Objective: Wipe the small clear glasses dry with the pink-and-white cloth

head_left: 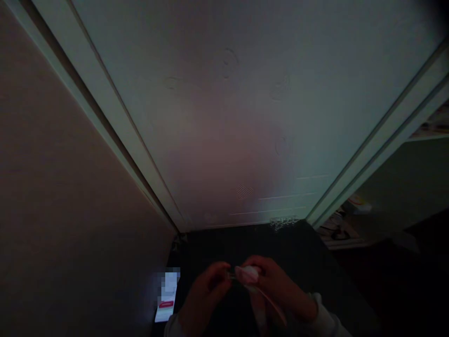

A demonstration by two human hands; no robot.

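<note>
Low in the dim head view, my right hand (277, 283) is closed around a bunched pale pink cloth or ribbon (248, 274), with a long strip hanging down toward the bottom edge. Just to its left, my left hand (206, 292) pinches a small, thin, shiny piece (230, 275) that reaches toward the pink bunch. The two hands are close together but apart, above a dark surface (217, 243). What the small piece is cannot be made out in the low light.
A lit phone-like screen (169, 297) lies left of my left hand. A pale panel (224, 117) with faint raised marks rises behind the dark surface. A brownish wall (70, 187) stands at left. On the right, a shelf (345, 243) bears small items.
</note>
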